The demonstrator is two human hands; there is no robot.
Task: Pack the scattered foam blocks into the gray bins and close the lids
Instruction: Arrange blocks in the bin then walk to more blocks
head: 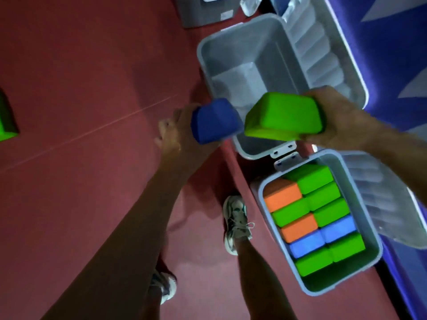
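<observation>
My left hand (178, 132) grips a dark blue foam block (213, 121) beside the near left edge of an open gray bin (233, 38) that holds no blocks. My right hand (335, 118) holds a green foam block (284, 116) over that bin's near end. Its lid (323, 51) lies open to the right. A second gray bin (369, 220) stands nearer to me, packed with several green, orange and blue blocks (312, 218), its lid (388, 204) also open to the right. Another green block (7, 121) lies on the red floor at the far left.
The bins stand along a blue mat (392, 42) on the right. A closed gray bin (208, 12) and clear plastic packaging (250, 4) sit at the top. My shoes (236, 222) stand on the red floor beside the full bin.
</observation>
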